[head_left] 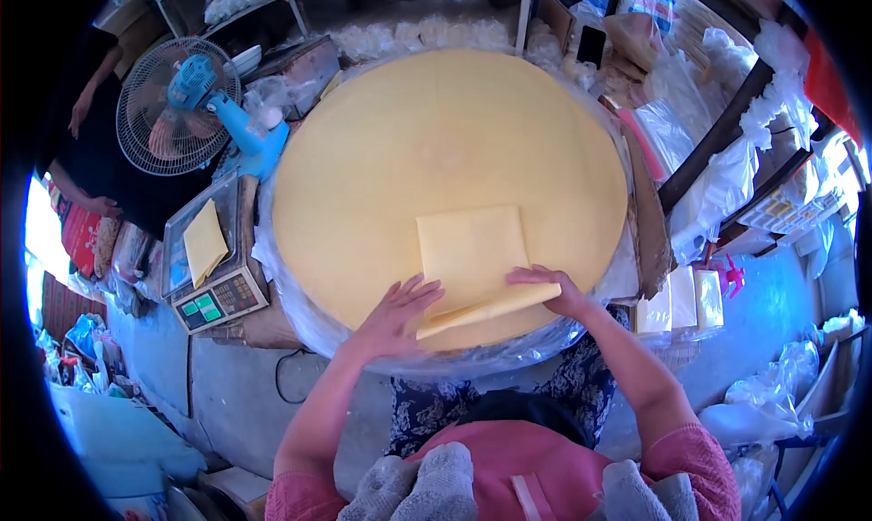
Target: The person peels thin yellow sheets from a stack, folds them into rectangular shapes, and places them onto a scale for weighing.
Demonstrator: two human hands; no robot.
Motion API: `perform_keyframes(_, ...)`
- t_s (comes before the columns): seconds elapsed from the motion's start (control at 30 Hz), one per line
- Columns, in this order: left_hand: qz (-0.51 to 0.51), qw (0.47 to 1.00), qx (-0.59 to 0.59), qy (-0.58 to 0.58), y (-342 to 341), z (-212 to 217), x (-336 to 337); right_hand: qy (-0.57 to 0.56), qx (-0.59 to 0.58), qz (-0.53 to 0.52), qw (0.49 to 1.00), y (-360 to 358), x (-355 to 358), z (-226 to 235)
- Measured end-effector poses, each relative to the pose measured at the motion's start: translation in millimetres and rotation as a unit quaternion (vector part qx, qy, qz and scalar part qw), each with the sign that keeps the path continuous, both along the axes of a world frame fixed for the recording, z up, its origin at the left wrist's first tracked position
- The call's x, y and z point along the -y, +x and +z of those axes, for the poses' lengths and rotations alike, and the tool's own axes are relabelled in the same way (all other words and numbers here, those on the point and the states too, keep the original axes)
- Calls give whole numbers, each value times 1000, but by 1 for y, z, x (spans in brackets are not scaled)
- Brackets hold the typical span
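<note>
Large round yellow sheet (436, 148) spread over a plastic-wrapped table (300, 312). On its near edge, a folded square of the same yellow sheet (472, 248). Left hand (395, 314) flat, fingers spread, pressing beside the fold, holding nothing. Right hand (549, 289) pinches the folded flap's near edge, lifted slightly. Scale (213, 289) with a yellow piece at left; blue fan (186, 103) behind.

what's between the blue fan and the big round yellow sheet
In the head view, almost nothing: the blue fan has its base right at the rim of the round yellow sheet, with only crinkled clear plastic edging the sheet between them.
</note>
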State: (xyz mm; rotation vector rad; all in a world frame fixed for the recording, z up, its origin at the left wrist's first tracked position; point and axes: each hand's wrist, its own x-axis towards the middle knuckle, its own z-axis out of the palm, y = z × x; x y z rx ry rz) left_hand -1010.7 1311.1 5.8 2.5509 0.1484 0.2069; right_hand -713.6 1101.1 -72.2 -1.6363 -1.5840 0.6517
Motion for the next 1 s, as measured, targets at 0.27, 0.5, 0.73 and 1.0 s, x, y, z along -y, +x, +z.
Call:
perform_keyframes(0.27, 286, 938, 26, -197, 32, -91, -17, -132, -106, -238, 956, 2, -36, 4)
perform_keyframes(0.5, 387, 884, -20, -262, 65, -79, -25, -173, 52, -333, 925, 7, -63, -7)
perform_keyframes(0.73, 381, 906, -11, 184, 111, -59, -26, -223, 52, -343, 911, 7, -68, -2)
perform_keyframes(1.0, 260, 953, -35, 154, 152, -100, -40, -200, 121, -367, 900, -6, -85, 26)
